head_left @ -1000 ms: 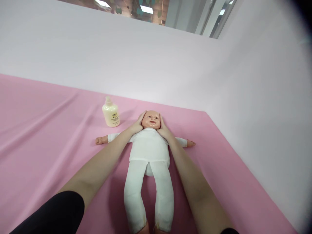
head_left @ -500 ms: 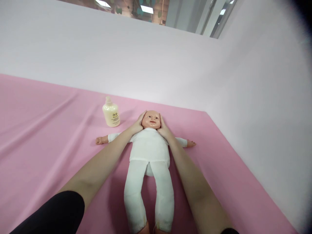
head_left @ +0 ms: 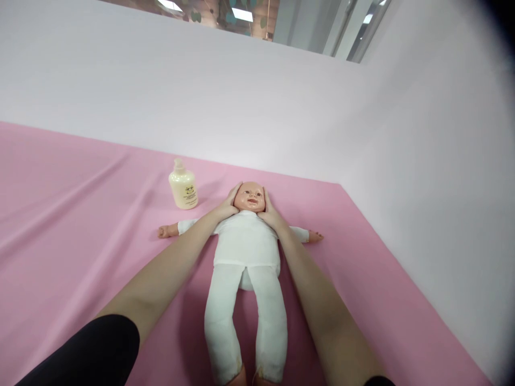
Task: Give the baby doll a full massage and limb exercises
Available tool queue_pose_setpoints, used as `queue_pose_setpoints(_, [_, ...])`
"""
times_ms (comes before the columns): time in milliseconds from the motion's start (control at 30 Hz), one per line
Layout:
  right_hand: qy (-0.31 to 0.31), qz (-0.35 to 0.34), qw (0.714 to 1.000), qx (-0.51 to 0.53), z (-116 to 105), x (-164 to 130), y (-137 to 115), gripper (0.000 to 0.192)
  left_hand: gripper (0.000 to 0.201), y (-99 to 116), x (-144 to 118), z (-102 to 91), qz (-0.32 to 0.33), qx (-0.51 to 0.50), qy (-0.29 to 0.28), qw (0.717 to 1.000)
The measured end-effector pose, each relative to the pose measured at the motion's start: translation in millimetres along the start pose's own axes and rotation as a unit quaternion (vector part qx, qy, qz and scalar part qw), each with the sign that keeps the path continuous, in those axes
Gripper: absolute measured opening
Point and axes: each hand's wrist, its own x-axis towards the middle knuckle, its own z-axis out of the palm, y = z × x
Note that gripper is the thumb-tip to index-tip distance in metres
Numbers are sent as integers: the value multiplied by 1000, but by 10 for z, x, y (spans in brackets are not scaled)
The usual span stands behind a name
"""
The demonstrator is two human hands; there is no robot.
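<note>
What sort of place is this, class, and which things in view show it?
Perhaps an indoor practice space for baby care: a doll lies on a pink sheet, a bottle stands nearby, and ceiling lights show past the white wall.

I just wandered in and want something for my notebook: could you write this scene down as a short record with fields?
Figure: baby doll in white clothes, lying face up, arms spread
Left hand: person's left hand, against one side of the doll's head
Right hand: person's right hand, against the opposite side
Nearby: pale yellow pump bottle, upright, beyond the doll's arm on the person's left
Surface: pink covering, creased at left
Behind: white wall
</note>
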Motion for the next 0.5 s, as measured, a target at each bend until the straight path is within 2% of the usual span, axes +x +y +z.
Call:
queue_pose_setpoints(267, [1,-1,999,37,39,5,-46,118,113,28,5,32,-10,-20,-1,1000])
queue_pose_setpoints(500, [-5,11,998,68,58,-45,-145,116,98,46,-22,96,23,-17,36,999])
